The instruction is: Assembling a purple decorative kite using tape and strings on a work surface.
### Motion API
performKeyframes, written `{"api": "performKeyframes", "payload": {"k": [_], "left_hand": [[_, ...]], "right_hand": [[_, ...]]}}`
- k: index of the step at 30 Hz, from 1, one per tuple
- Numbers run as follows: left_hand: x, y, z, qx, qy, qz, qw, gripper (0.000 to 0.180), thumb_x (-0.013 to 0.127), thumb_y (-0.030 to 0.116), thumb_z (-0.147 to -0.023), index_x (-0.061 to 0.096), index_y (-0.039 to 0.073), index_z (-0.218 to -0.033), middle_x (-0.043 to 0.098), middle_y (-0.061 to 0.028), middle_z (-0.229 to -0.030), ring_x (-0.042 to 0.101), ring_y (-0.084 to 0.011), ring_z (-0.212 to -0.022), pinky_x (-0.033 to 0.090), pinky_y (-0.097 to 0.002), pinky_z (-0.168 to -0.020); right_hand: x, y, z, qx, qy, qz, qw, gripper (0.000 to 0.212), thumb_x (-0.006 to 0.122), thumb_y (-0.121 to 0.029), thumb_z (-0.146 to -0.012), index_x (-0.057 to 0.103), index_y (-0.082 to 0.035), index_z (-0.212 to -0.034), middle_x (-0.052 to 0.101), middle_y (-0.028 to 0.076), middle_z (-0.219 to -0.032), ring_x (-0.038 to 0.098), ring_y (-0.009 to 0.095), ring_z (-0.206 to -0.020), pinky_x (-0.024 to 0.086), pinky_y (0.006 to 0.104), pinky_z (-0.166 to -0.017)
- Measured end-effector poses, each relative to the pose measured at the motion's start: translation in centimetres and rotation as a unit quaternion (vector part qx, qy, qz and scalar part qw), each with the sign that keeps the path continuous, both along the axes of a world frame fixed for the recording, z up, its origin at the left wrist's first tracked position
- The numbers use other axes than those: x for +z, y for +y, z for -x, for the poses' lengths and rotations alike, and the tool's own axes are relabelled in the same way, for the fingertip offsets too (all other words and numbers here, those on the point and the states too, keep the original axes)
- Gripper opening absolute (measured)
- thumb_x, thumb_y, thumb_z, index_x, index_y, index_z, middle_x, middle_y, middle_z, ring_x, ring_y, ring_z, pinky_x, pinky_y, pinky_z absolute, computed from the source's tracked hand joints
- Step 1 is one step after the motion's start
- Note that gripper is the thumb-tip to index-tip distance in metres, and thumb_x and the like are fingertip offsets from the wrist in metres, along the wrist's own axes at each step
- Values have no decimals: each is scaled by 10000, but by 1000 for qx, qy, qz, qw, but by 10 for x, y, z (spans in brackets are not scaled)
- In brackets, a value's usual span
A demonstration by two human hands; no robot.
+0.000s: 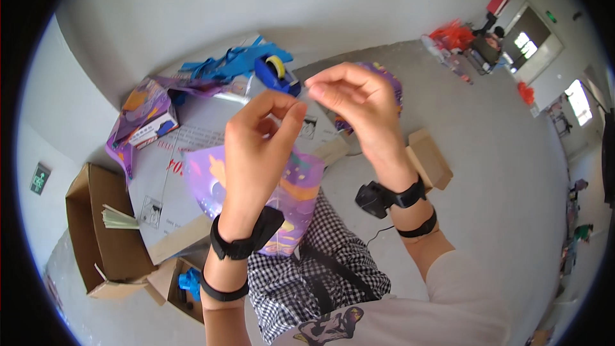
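Both hands are raised close together above a purple printed bag [301, 182]. My left hand [259, 131] is closed, thumb tip against the curled forefinger. Close by on its right, my right hand [359, 99] pinches with thumb and forefinger pointing at the left fingertips. Anything held between the fingers is too small or too clear to make out. The bag, bright with cartoon prints, rests at my lap, partly hidden behind the left wrist. Just beyond the hands stands a blue tape dispenser [277, 75] with a yellowish roll.
A large grey-white cardboard surface [192, 173] carries a purple printed box [148, 115] and blue straps [237, 61]. An open brown carton [106, 237] holding pale strips is at left. Another purple bag [389, 83] lies behind my right hand, a small brown box [429, 159] right of it.
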State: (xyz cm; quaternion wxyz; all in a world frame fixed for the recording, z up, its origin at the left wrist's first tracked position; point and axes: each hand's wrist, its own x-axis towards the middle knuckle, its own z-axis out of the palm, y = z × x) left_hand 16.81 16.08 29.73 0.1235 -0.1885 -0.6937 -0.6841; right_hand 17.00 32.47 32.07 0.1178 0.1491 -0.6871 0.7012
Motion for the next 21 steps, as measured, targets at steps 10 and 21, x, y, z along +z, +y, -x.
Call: {"api": "performKeyframes", "payload": {"k": [10, 21], "left_hand": [[-76, 25, 117, -62, -195, 101, 974, 225, 670, 187, -872, 668, -37, -850, 637, -20, -688, 557, -64, -608, 421, -229, -543], [-202, 82, 227, -45, -320, 165, 932, 243, 659, 257, -844, 730, 29, -889, 668, -32, -717, 563, -83, -589, 422, -225, -538]], "right_hand": [[-102, 33, 111, -58, -133, -25, 989, 135, 694, -102, -875, 683, 17, -938, 683, 17, -862, 616, 63, -830, 476, 202, -754], [-246, 69, 214, -183, -132, -122, 967, 183, 698, -166, -815, 687, 5, -879, 678, 52, -784, 618, 112, -746, 466, 264, -708]]}}
